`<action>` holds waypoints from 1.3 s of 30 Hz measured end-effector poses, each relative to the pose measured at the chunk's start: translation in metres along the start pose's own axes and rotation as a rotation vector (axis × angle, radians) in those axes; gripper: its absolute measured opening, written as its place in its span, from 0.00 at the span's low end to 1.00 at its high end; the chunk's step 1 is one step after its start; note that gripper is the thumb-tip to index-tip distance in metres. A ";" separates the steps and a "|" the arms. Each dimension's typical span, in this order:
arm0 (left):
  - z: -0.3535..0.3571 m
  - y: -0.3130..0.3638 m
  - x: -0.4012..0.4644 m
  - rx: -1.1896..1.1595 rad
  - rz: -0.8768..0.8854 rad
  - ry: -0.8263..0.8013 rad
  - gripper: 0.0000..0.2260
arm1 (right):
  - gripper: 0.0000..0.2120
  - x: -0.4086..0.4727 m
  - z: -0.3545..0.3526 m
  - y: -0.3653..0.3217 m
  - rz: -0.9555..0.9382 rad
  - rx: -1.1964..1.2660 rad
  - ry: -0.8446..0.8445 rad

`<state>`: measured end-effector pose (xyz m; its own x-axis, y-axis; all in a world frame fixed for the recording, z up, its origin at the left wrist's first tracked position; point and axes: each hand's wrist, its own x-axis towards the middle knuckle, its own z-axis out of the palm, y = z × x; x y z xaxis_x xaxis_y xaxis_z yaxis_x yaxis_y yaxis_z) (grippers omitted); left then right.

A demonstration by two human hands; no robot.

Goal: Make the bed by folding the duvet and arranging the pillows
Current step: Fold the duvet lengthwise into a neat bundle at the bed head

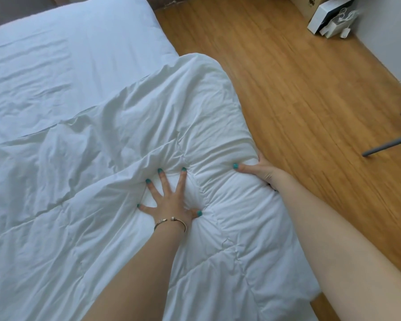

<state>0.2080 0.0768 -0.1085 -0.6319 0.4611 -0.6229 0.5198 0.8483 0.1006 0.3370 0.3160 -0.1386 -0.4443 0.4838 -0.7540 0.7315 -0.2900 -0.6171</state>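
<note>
A white quilted duvet (130, 140) lies rumpled over the near part of the bed, its folded edge bulging over the bed's right side. My left hand (171, 198) presses flat into the duvet with fingers spread, sinking into the padding. At the right edge my right hand (262, 169) grips the duvet's side, thumb on top and fingers tucked underneath out of sight. Beyond the duvet the bare white sheet (56, 54) covers the mattress. No pillows are in view.
A wooden floor (299, 89) runs along the bed's right side. White boxes and a cable (331, 19) sit by the wall at the top right. Grey furniture legs (389, 144) reach in from the right edge.
</note>
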 end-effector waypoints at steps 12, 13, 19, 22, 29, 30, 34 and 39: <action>-0.001 0.003 0.007 0.037 -0.023 -0.025 0.54 | 0.52 -0.042 0.033 -0.005 -0.369 -0.267 0.422; -0.002 0.003 0.007 0.036 -0.021 -0.025 0.54 | 0.50 -0.048 0.035 -0.007 -0.404 -0.356 0.464; -0.004 -0.001 0.006 0.011 0.007 -0.029 0.54 | 0.50 -0.092 0.064 -0.024 -0.718 -0.425 0.727; -0.007 -0.003 0.005 0.011 0.014 -0.054 0.54 | 0.63 -0.106 0.050 -0.037 -0.510 -0.051 0.479; -0.018 -0.006 0.005 -0.016 0.043 -0.126 0.56 | 0.57 -0.105 0.025 -0.058 -0.396 -0.296 0.107; -0.021 -0.010 0.005 -0.029 0.065 -0.146 0.56 | 0.57 -0.108 0.026 -0.062 -0.390 -0.254 0.063; -0.038 -0.032 -0.003 -0.075 0.207 -0.200 0.48 | 0.59 -0.135 0.036 -0.071 -0.416 -0.245 0.121; -0.057 -0.088 -0.043 -0.251 0.251 -0.093 0.28 | 0.58 -0.196 0.085 -0.103 -0.468 -0.331 0.173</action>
<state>0.1561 -0.0029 -0.0462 -0.4413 0.6472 -0.6216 0.4873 0.7545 0.4397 0.3047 0.1811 0.0542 -0.6875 0.6339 -0.3542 0.6133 0.2457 -0.7507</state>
